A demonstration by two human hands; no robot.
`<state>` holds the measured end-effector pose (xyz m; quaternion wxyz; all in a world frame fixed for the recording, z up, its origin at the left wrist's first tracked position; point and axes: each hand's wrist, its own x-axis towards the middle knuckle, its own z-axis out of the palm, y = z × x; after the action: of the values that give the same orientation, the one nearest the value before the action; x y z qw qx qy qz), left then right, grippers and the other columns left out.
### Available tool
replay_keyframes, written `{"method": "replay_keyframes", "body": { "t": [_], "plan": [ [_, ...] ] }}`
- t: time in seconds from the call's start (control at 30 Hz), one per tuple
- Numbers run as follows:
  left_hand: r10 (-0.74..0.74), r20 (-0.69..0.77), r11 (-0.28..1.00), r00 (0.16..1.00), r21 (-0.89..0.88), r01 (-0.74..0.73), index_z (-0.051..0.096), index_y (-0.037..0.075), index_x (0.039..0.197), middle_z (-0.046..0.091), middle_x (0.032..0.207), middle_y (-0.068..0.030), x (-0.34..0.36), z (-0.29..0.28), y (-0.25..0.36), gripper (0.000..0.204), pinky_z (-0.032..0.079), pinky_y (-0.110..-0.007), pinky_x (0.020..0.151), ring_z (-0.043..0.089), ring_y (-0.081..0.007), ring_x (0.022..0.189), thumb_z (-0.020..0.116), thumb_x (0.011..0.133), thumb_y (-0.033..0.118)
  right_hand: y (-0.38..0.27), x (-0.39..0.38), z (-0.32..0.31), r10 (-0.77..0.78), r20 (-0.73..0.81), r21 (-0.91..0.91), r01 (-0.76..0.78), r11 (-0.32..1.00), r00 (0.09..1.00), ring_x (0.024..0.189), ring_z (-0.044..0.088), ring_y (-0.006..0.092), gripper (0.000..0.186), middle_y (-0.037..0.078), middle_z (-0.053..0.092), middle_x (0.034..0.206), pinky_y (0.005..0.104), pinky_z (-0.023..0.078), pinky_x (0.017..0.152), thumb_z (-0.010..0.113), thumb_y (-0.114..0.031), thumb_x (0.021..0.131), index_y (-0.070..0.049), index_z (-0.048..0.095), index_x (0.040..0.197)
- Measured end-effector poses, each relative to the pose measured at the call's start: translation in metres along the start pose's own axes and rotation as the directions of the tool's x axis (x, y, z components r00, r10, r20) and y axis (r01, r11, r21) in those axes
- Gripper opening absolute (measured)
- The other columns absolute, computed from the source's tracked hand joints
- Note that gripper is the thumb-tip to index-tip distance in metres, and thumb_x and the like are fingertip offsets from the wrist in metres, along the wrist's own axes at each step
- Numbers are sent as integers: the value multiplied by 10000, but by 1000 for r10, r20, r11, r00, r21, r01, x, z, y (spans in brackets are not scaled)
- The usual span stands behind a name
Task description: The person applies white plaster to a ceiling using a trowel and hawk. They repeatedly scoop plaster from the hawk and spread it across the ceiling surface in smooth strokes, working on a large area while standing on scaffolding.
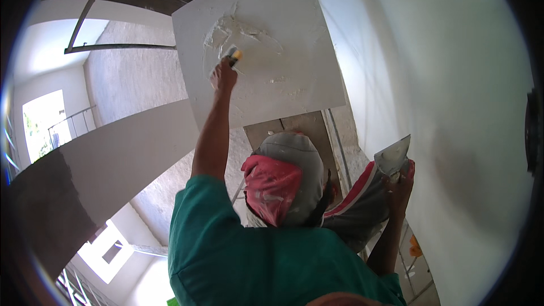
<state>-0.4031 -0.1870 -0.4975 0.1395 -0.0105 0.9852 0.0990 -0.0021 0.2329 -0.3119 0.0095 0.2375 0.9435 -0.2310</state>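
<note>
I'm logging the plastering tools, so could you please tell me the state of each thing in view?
Left hand: closed on the putty knife.
Putty knife: tip against the plaster on the board.
Board: white, smeared with plaster near its middle.
Right hand: closed on the trowel.
Trowel: held up, blade coated with plaster.

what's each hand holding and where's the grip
Left hand grips a putty knife by its yellow-tipped handle; right hand holds a wide trowel by its handle.
</note>
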Motion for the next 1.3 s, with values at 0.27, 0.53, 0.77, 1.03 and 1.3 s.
{"method": "replay_keyframes", "body": {
  "t": [0.27,0.53,0.77,1.03,1.3],
  "plan": [
    [125,138,990,983,-78,-115,614,187,1201,632,1147,-137,-43,23,29,454,471,-482,900,589,-336,1084,498,775,80,-46,16,-23,253,177,130,-278,952,951,741,642,265,365,153,676,789,360,486,716,723,-163,643,-5,659,965],
    [-65,18,995,998,-78,67,650,147,1133,665,1044,-167,63,18,39,380,503,-479,845,629,-364,997,535,770,158,-54,14,-33,297,247,194,-347,917,922,924,609,330,354,148,674,944,401,441,854,722,-148,654,-31,666,982],
    [27,257,987,966,-162,16,598,201,1238,606,1207,-142,33,-29,39,513,452,-487,929,556,-367,1128,524,748,67,-18,-9,-12,215,62,28,-217,976,975,875,626,296,307,135,672,880,379,459,807,711,-100,679,-8,655,967],
    [413,42,910,910,15,-414,443,292,1350,457,1394,-90,-83,66,52,643,424,-485,976,467,-347,1239,463,791,-26,-40,6,-19,260,163,235,-294,927,952,749,660,259,330,157,683,831,341,498,716,711,-88,675,29,637,974],
    [1,-18,1000,1000,-4,-1,555,207,1251,600,1213,-118,-39,51,12,461,434,-491,940,568,-351,1102,486,815,75,-40,15,-23,274,214,224,-320,920,938,692,647,265,360,163,675,800,371,496,674,711,-134,635,10,646,959]
  ]
}}
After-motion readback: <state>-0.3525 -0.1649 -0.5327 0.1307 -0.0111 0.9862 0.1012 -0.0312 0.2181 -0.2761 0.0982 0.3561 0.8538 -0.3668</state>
